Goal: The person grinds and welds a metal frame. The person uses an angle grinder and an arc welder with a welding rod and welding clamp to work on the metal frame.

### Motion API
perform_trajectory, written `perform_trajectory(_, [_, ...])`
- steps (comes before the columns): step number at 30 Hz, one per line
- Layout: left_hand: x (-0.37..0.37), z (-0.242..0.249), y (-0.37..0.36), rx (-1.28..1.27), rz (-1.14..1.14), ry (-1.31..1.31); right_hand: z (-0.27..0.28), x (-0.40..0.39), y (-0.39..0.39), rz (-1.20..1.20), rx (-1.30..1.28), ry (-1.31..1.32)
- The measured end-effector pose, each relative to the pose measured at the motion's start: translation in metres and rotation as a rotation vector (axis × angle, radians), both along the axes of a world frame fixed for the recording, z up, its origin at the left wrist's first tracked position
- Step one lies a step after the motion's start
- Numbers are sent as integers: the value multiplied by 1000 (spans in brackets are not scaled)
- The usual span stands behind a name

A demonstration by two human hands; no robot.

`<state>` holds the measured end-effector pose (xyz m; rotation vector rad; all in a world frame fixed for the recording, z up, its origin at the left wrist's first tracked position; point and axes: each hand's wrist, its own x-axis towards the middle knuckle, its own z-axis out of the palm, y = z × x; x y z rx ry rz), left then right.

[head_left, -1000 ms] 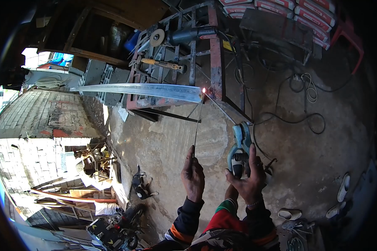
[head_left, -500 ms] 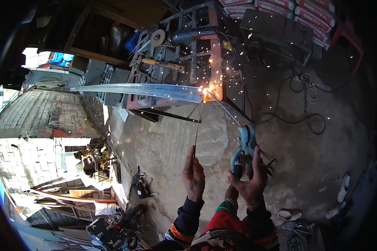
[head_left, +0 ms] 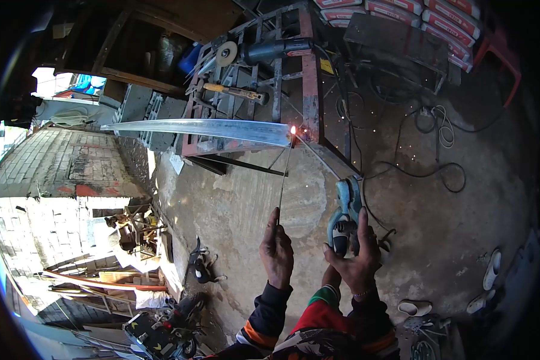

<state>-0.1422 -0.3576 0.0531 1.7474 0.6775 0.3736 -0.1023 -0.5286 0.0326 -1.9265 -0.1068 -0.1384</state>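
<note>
Left hand (head_left: 276,255) grips rod (head_left: 285,175), right hand (head_left: 357,262) blue holder (head_left: 348,195); sack print (head_left: 452,24) illegible.

Left hand (head_left: 277,255) closed, right hand (head_left: 357,258) gripping, its forefinger (head_left: 363,225) extended, both forearms (head_left: 264,318) reaching forward

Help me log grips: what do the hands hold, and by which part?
Left hand: thin dark metal rod, by its near end. Right hand: blue metal clamp-like holder, by its handle.
</note>
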Motion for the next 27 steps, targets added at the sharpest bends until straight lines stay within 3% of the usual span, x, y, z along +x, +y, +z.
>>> perform_trajectory(17, [-5,-15,3,-38,-33,-80,-3,2,-1,72,-14,44])
perform_trajectory(23, [-3,-10,0,16,-29,-61,-4,1,1,60,-13,21])
perform_trajectory(27, [4,5,-9,-86,64,56,-4,0,2,44,-46,33])
